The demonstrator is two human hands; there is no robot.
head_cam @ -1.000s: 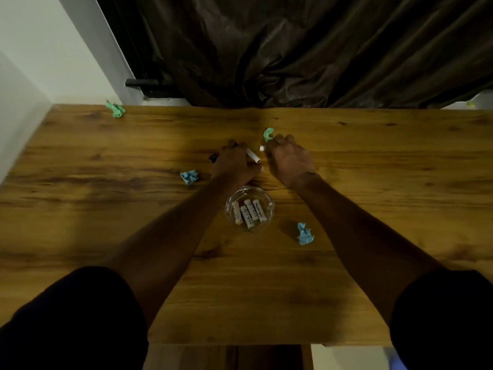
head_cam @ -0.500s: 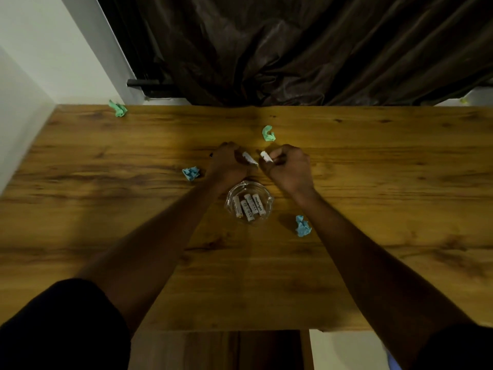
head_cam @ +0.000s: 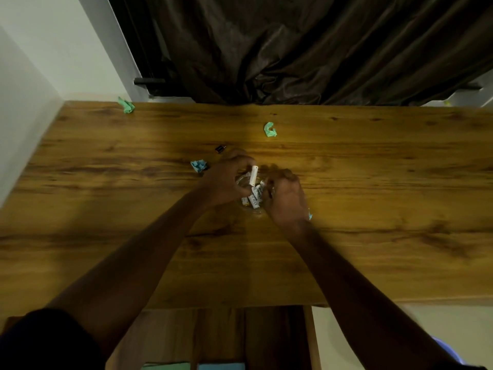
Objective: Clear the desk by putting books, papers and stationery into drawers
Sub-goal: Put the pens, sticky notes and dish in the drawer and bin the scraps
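The dark brown curtain (head_cam: 306, 49) hangs behind the long wooden desk (head_cam: 373, 196), its folds touching the far edge. My two bare forearms reach out over the desk and meet near its middle, above a small clear glass bowl (head_cam: 254, 210) that sits between my hands.

My left hand (head_cam: 226, 180) is curled at the bowl's left rim, fingers closed round a white cylindrical marker (head_cam: 253, 176) that stands tilted, its lower end down among the others in the bowl. My right hand (head_cam: 286, 198) is bunched at the right rim, fingertips pointing into the bowl — whether they grip anything I cannot tell, since the knuckles hide them. Several short white cylinders with printed labels (head_cam: 254, 198) lie inside the bowl.

Scattered on the desk are crumpled paper scraps: a green one (head_cam: 270, 129) beyond my hands, another green one (head_cam: 126, 105) at the far left corner, a blue one (head_cam: 198, 165) just left of my left hand, and a sliver of blue (head_cam: 310, 216) showing beside my right wrist. A tiny black clip-like thing (head_cam: 219, 149) lies near the blue scrap — too small to name surely.
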